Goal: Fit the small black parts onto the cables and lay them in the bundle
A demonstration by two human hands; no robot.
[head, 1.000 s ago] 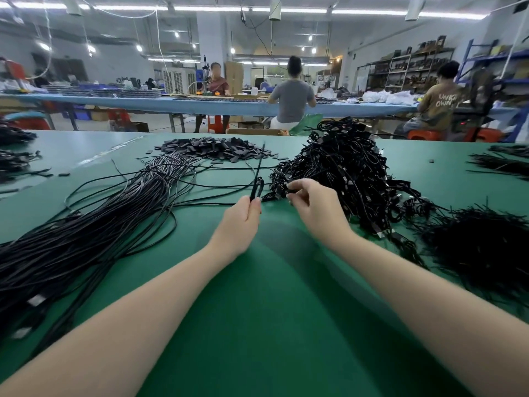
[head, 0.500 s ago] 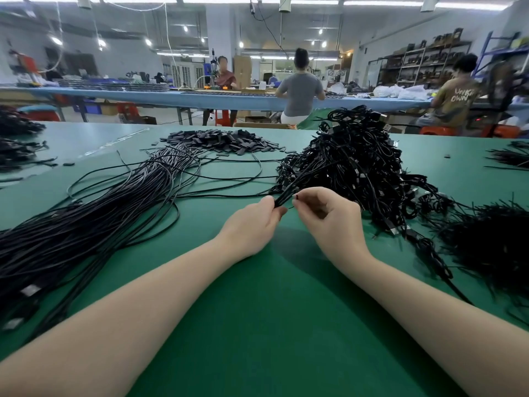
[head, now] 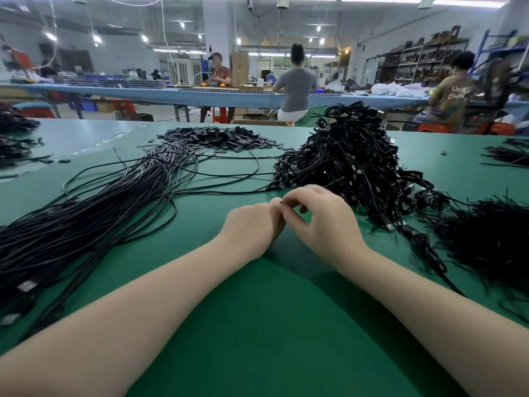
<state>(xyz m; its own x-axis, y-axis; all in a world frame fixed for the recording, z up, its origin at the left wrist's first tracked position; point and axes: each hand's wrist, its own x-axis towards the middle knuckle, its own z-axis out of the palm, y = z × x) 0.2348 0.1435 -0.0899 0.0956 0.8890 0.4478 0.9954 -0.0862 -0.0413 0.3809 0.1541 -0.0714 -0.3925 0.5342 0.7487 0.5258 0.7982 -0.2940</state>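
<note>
1. Left hand (head: pixel 252 224) and right hand (head: pixel 323 222) meet mid tabletop (head: pixel 272 325), fingertips touching.
2. Both hands' fingers curled, pinching one thin cable end (head: pixel 282 202) between them; a fitted part there is too small to tell.
3. Loose cables (head: pixel 94 213) lie fanned out at left.
4. Small black parts (head: pixel 223 137) are piled at the far centre.
5. Finished bundle (head: pixel 352 159) heaped just behind right hand.
6. Another dark heap (head: pixel 492 239) at far right.
</note>
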